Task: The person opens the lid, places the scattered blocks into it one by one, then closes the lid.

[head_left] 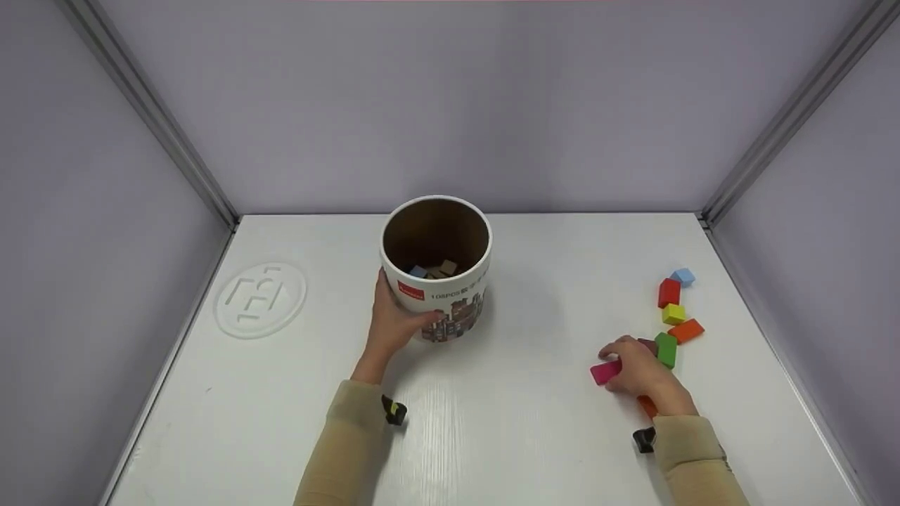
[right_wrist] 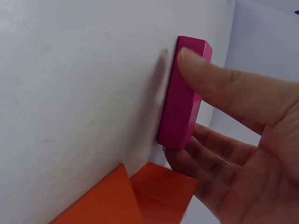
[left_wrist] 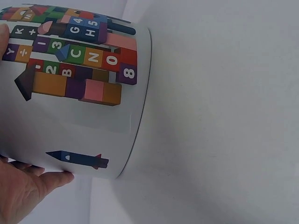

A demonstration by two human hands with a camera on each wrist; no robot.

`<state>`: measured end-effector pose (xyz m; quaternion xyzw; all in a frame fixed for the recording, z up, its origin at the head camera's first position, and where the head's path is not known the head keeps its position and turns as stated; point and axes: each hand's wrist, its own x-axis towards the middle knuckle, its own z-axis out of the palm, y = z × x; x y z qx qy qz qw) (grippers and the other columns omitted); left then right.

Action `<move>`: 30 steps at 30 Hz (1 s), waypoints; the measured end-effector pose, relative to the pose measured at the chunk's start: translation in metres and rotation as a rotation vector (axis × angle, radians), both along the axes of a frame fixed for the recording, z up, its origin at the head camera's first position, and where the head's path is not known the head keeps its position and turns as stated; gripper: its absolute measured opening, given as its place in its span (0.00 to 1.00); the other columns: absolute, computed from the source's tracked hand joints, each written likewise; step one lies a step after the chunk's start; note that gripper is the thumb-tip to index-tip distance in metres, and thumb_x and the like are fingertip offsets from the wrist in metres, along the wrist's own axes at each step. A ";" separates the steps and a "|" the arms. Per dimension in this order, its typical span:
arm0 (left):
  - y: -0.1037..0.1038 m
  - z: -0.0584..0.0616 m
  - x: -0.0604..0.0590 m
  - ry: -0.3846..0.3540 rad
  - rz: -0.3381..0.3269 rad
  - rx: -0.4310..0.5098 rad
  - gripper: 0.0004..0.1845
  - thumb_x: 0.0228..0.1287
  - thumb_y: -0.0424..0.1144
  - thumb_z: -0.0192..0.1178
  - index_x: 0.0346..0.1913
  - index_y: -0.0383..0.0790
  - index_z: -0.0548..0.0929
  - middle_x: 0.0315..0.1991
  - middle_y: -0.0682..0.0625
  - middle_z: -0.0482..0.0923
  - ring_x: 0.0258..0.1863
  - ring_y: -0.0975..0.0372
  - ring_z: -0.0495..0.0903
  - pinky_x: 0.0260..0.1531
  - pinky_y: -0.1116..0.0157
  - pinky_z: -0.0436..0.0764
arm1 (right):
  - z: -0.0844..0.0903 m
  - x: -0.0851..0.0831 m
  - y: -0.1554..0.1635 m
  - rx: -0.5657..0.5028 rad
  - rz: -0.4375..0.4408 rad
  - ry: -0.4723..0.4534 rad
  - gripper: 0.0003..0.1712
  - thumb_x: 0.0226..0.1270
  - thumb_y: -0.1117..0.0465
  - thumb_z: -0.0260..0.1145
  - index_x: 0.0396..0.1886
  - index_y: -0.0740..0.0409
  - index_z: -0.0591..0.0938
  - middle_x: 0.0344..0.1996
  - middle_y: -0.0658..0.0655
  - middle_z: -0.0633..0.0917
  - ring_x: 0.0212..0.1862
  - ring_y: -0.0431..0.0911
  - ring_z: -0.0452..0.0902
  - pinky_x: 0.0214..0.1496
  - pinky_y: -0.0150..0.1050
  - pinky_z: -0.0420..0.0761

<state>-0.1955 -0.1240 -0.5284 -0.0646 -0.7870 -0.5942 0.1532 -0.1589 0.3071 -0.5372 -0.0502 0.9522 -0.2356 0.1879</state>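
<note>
While left hand (head_left: 394, 325) grips tub (head_left: 437, 281), right hand (head_left: 641, 371) pinches pink block (head_left: 606, 372).

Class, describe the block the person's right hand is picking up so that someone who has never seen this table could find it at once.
Start at the white table and go to the line of coloured blocks near its right edge. At the near end, the right hand pinches a pink block. It is the only pink one, long and flat, lying left of the green block.

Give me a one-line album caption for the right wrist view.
The right hand pinches a pink block lying on the white table, beside an orange block.
</note>
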 end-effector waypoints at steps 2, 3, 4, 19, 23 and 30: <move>-0.002 -0.011 -0.006 -0.002 0.006 -0.007 0.68 0.33 0.50 0.85 0.76 0.45 0.50 0.67 0.50 0.63 0.66 0.59 0.63 0.70 0.54 0.60 | 0.000 -0.001 0.000 0.010 0.012 0.013 0.23 0.54 0.68 0.76 0.51 0.60 0.82 0.49 0.61 0.77 0.50 0.57 0.73 0.53 0.58 0.80; -0.003 -0.016 -0.009 -0.005 0.009 -0.010 0.69 0.32 0.52 0.84 0.76 0.45 0.50 0.67 0.50 0.63 0.66 0.60 0.63 0.70 0.54 0.60 | 0.000 -0.002 0.000 0.013 0.018 0.018 0.21 0.55 0.68 0.75 0.49 0.61 0.83 0.47 0.60 0.78 0.49 0.56 0.73 0.52 0.57 0.80; -0.004 -0.022 -0.012 -0.010 0.013 -0.012 0.70 0.31 0.55 0.84 0.77 0.45 0.49 0.68 0.49 0.63 0.66 0.61 0.62 0.70 0.54 0.60 | 0.001 -0.002 0.000 0.017 0.021 0.022 0.19 0.56 0.67 0.75 0.48 0.62 0.83 0.45 0.59 0.78 0.48 0.55 0.73 0.52 0.56 0.80; -0.004 -0.025 -0.013 -0.022 0.014 -0.016 0.72 0.30 0.59 0.83 0.77 0.46 0.48 0.70 0.43 0.61 0.67 0.60 0.61 0.70 0.52 0.59 | 0.008 -0.007 -0.007 -0.023 -0.031 0.048 0.23 0.71 0.55 0.65 0.58 0.64 0.76 0.46 0.59 0.81 0.48 0.54 0.74 0.55 0.55 0.79; -0.004 -0.025 -0.013 -0.016 0.019 -0.018 0.72 0.29 0.58 0.83 0.77 0.48 0.48 0.70 0.44 0.61 0.67 0.61 0.61 0.70 0.53 0.59 | 0.018 -0.011 -0.012 -0.101 -0.071 0.065 0.26 0.72 0.52 0.62 0.63 0.63 0.73 0.50 0.60 0.80 0.50 0.54 0.74 0.55 0.53 0.80; -0.003 -0.025 -0.014 -0.009 0.021 -0.019 0.72 0.28 0.58 0.84 0.77 0.51 0.48 0.70 0.45 0.61 0.67 0.62 0.61 0.70 0.52 0.59 | 0.044 -0.019 -0.030 -0.204 -0.047 0.179 0.29 0.71 0.57 0.64 0.67 0.64 0.70 0.51 0.63 0.79 0.50 0.55 0.75 0.52 0.48 0.83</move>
